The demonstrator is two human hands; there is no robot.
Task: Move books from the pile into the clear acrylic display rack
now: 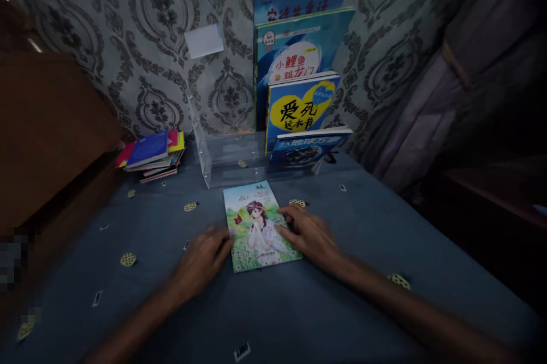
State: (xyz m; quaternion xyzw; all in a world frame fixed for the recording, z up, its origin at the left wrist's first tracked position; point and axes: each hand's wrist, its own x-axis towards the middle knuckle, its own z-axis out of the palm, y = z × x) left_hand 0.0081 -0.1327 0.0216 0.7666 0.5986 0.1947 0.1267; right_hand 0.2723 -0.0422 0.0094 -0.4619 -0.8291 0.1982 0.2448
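Note:
A thin paperback book point(252, 238) lies flat on the cloth in front of me, its cover showing a girl with clasped hands, flowers and a red butterfly. My left hand point(204, 256) is at the book's left edge with its fingers curled and the thumb side against it. At the opposite edge, my right hand point(311, 236) has its thumb and index finger on the book's margin, a little apart from each other. Both hands rest low, close to the cloth. The undersides of the fingers are hidden.
Behind the book stands a clear acrylic book rack point(205, 164), with several upright books, including a blue and yellow book point(299, 110), in its right part. A pile of booklets point(151, 150) lies at the left, near a brown wooden panel point(47, 130). A curtain point(410, 96) hangs at right.

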